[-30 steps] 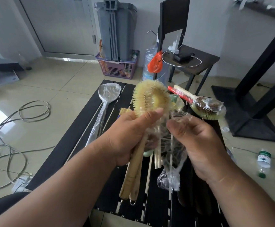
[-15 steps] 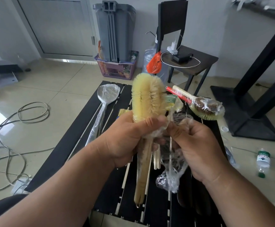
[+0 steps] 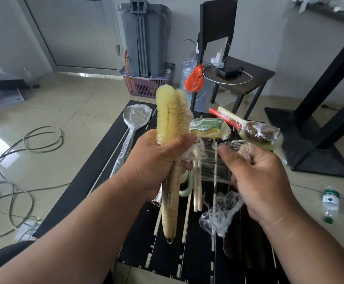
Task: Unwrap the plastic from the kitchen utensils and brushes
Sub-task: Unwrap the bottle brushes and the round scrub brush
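My left hand point(image 3: 156, 160) grips a long yellow bottle brush point(image 3: 172, 113) upright by its neck, its wooden handle hanging down over the black slatted table point(image 3: 97, 171). My right hand point(image 3: 257, 177) pinches clear plastic wrap point(image 3: 214, 160), stretched taut from the brush toward the right; a crumpled tail of wrap point(image 3: 220, 214) dangles below. Still wrapped on the table lie a metal spoon point(image 3: 136, 119), a green-yellow sponge point(image 3: 208, 126) and a round brush with a red-and-wood handle point(image 3: 257, 132). Thin wooden sticks point(image 3: 197, 187) lie under my hands.
Loose cables point(image 3: 23, 144) sprawl on the tiled floor at left. A small water bottle point(image 3: 329, 202) lies on the floor at right. Behind the table stand a purple basket point(image 3: 144, 87), a grey bin point(image 3: 144, 37), a dark side table point(image 3: 240, 76) and a black table base point(image 3: 314, 152).
The brush has turned upright and risen in my left hand. My right hand has pulled away to the right, drawing the plastic wrap out into a taut sheet off the brush.
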